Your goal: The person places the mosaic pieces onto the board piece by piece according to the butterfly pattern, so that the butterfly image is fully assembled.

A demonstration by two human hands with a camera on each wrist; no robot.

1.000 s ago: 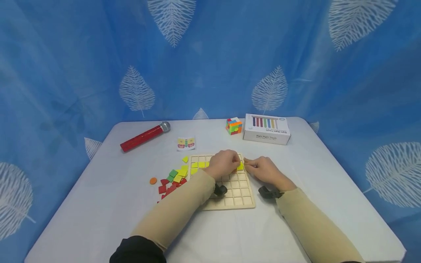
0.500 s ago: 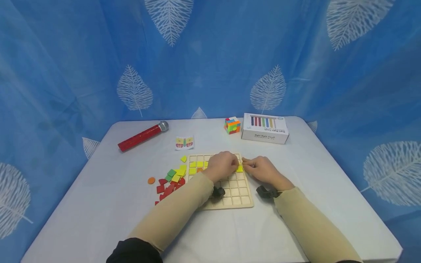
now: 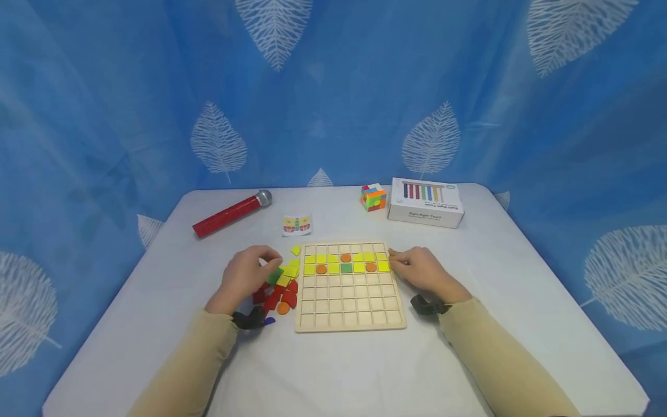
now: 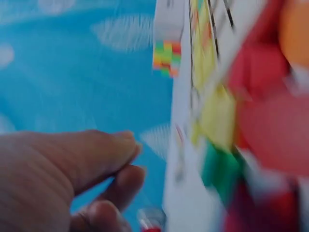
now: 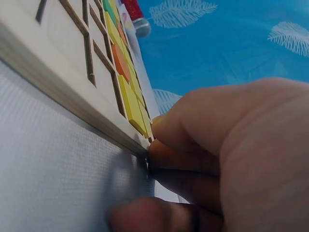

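Observation:
A wooden grid board (image 3: 350,330) holds yellow tiles (image 3: 333,268), orange discs (image 3: 370,267) and a green square (image 3: 346,268) in its upper rows. My left hand (image 3: 242,278) hovers at the left edge of a loose tile pile (image 3: 271,299), thumb and fingers loosely bent with nothing between them. It hides part of the pile. At the board's upper right edge, my right hand (image 3: 423,270) pinches the rim. The right wrist view shows the right thumb and fingers (image 5: 159,126) at the board's corner beside a yellow tile (image 5: 131,104).
Behind the board lie a picture card (image 3: 297,225), a red microphone (image 3: 229,215), a colourful cube (image 3: 373,197) and a white box (image 3: 425,202). A blue piece (image 3: 268,321) lies at the pile's near end. A blue leaf-patterned curtain (image 3: 333,92) hangs behind the table.
My left hand has left the board and moved left to the loose pile, uncovering the upper rows of tiles. My right hand has stayed at the board's right edge.

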